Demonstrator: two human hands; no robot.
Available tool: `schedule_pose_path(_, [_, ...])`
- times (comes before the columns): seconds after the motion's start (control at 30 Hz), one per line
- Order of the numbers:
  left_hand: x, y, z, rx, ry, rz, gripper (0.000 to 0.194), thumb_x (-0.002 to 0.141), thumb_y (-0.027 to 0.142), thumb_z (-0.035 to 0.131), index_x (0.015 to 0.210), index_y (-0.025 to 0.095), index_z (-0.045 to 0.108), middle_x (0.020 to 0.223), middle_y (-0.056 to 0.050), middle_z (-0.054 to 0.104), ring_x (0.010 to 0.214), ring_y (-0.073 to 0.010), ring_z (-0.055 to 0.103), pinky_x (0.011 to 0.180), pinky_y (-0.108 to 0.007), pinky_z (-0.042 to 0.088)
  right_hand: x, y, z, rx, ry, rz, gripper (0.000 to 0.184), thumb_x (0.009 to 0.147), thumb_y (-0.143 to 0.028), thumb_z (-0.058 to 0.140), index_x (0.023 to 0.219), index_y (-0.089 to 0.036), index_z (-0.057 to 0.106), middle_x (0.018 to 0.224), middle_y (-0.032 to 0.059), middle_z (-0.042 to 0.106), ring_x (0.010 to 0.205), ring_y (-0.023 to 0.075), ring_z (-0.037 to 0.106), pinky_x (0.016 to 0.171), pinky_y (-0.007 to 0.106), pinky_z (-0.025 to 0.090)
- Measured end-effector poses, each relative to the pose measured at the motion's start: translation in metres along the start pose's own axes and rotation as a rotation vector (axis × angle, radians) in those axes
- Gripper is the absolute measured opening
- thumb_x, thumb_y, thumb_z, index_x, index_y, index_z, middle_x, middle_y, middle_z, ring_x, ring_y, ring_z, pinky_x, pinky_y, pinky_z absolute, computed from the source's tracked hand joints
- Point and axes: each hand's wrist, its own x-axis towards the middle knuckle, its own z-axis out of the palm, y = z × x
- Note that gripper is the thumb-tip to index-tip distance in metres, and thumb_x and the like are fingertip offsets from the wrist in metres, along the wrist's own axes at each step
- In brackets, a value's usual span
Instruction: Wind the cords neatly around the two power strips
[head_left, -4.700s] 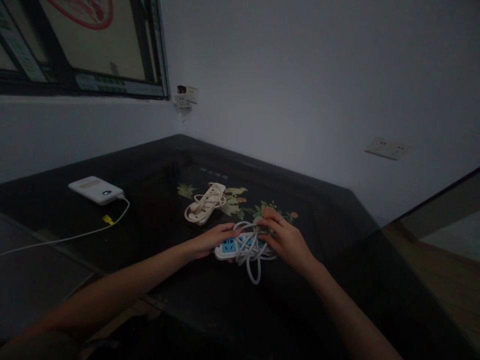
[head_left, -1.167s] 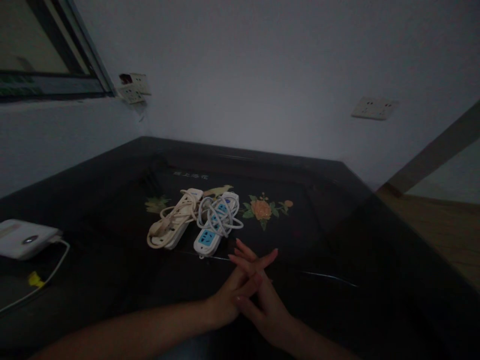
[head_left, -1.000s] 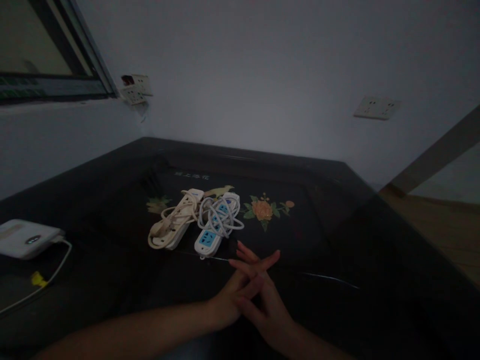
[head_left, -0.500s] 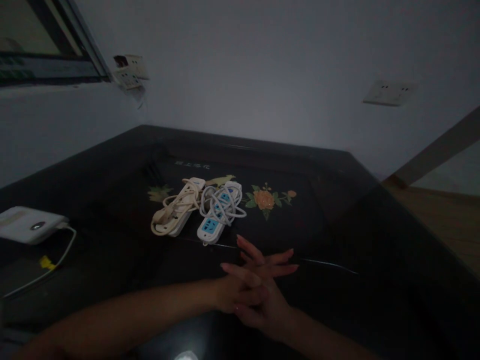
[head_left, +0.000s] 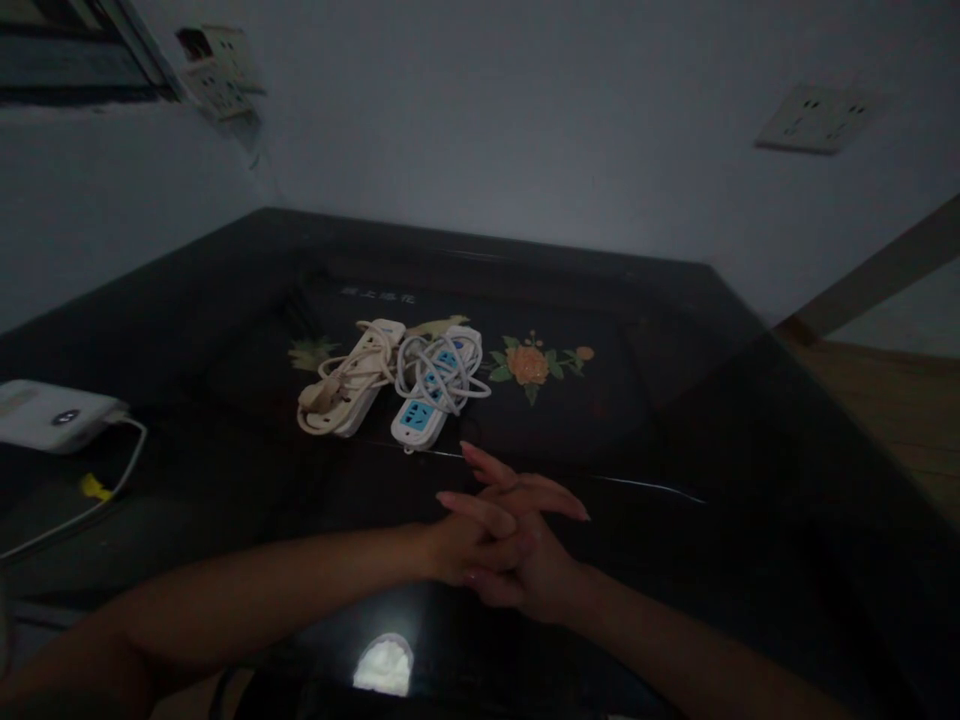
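Observation:
My left hand [head_left: 459, 548] and my right hand [head_left: 549, 572] meet over the front part of the dark table, their fingers crossing and interlaced. Most visible fingers stretch outward rather than curl, and I see no object between them. Just beyond the fingertips lies a white power strip with blue sockets [head_left: 417, 416], its grey-white cord bundled on top. To its left is a cream power strip [head_left: 363, 402] with its own cord and plug wound over it. Neither hand touches the strips. Where the fingers overlap, parts of both hands are hidden.
A white box-shaped device [head_left: 52, 425] with a white cable [head_left: 129, 478] and a yellow tag [head_left: 95, 487] lies at the left. The glossy dark table [head_left: 720, 430] bears a flower print [head_left: 526, 365]. Wall sockets [head_left: 817, 120] are mounted at the right and in the left corner.
The view has tipped down a little, so the table and strips appear higher. My hands stay interlaced, with the fingers bunched slightly closer together. The strips have not moved on the table.

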Motion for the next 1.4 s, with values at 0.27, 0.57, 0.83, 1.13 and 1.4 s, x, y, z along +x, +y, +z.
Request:
schedule_pose_path(0.27, [0.012,0.001,-0.050,-0.199,-0.502,0.300,0.049,0.072,0.037,0.049,0.117,0.026,0.065,0.126,-0.002,0.064,0.125,-0.0277,0.049,0.096,-0.032,0.042,-0.001,0.001,-0.001,0.140,0.002,0.002,0.066,0.084,-0.041,0.059,0.143,-0.045,0.030,0.160,-0.0072,0.007,0.142,0.0348,0.023,0.102,0.053,0.042])
schedule_pose_path(0.57, [0.023,-0.005,-0.052,-0.394,-0.687,0.471,0.053,0.081,0.031,0.045,0.133,0.025,0.053,0.139,0.000,0.052,0.132,-0.0257,0.044,0.105,-0.035,0.036,-0.001,0.004,-0.001,0.280,0.068,0.058,0.057,0.085,-0.052,0.056,0.138,-0.037,0.041,0.151,0.0056,0.031,0.136,0.0314,0.035,0.099,0.052,0.044])
schedule_pose_path(0.83, [0.026,-0.001,-0.058,-0.394,-0.708,0.456,0.048,0.085,0.031,0.044,0.132,0.028,0.053,0.140,0.001,0.050,0.134,-0.0238,0.041,0.107,-0.035,0.034,0.000,0.002,-0.002,0.217,0.121,0.094,0.061,0.084,-0.054,0.057,0.139,-0.033,0.041,0.150,0.0107,0.029,0.136,0.0318,0.034,0.099,0.053,0.040])
schedule_pose_path(1.13, [0.022,-0.016,-0.035,-0.457,-0.617,0.413,0.065,0.079,0.048,0.041,0.139,0.024,0.044,0.147,0.002,0.042,0.139,-0.0222,0.033,0.106,-0.036,0.032,-0.003,0.002,0.001,0.170,0.144,0.058,0.066,0.082,-0.050,0.061,0.141,-0.033,0.037,0.153,0.0096,0.022,0.139,0.0339,0.026,0.102,0.053,0.037])
schedule_pose_path(1.4, [0.028,-0.012,-0.046,-0.532,-0.740,0.491,0.058,0.088,0.046,0.043,0.141,0.023,0.041,0.145,-0.001,0.045,0.138,-0.0240,0.035,0.108,-0.039,0.030,-0.002,0.001,-0.001,0.173,0.125,0.089,0.063,0.084,-0.048,0.059,0.141,-0.032,0.036,0.153,0.0104,0.020,0.138,0.0335,0.028,0.103,0.053,0.037])
